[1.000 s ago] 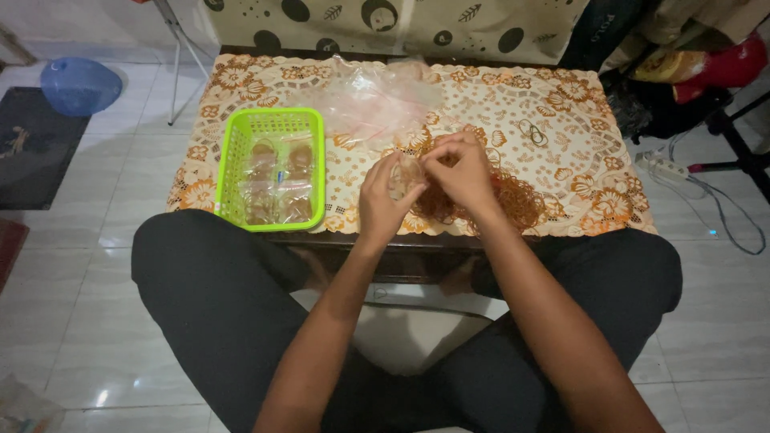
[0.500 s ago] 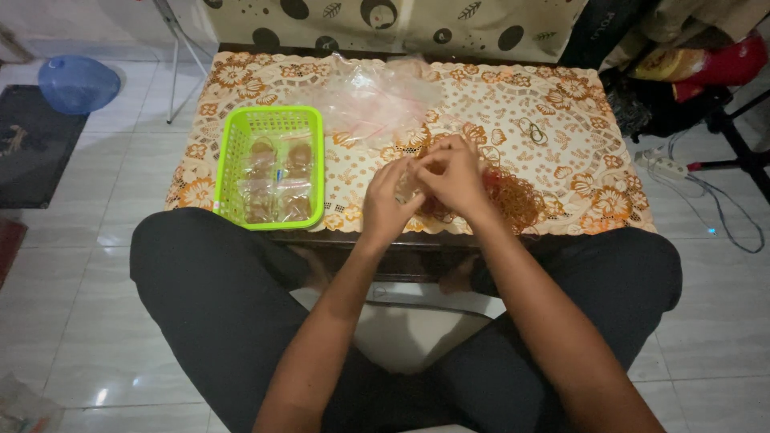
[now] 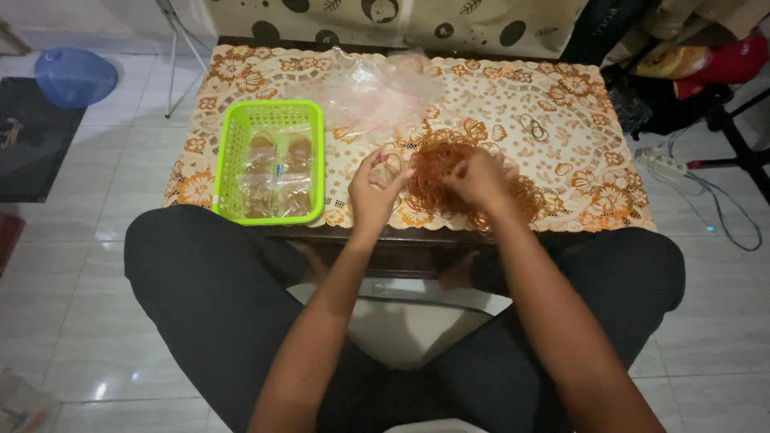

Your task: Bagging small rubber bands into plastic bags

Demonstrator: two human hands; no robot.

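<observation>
My left hand (image 3: 375, 189) holds a small clear packet (image 3: 391, 163) just above the near edge of the low table. To its right, my right hand (image 3: 481, 180) rests on a heap of orange-brown rubber bands (image 3: 433, 181), with fingers curled down and pinching into the heap. The two hands are a short gap apart. A bright green plastic basket (image 3: 230, 157) stands left of my left hand and holds several small filled clear packets (image 3: 277, 172).
An orange floral lace cloth (image 3: 577, 172) covers the table. A loose pile of clear plastic bags (image 3: 375, 87) lies behind the hands, and two loose rubber bands (image 3: 532, 127) lie at the right. A blue bowl (image 3: 74, 75) and a power strip (image 3: 664, 165) sit on the tiled floor.
The hands were pressed together over the packet. Now they have separated: my right hand has moved right onto the rubber band heap, while my left hand keeps the packet.
</observation>
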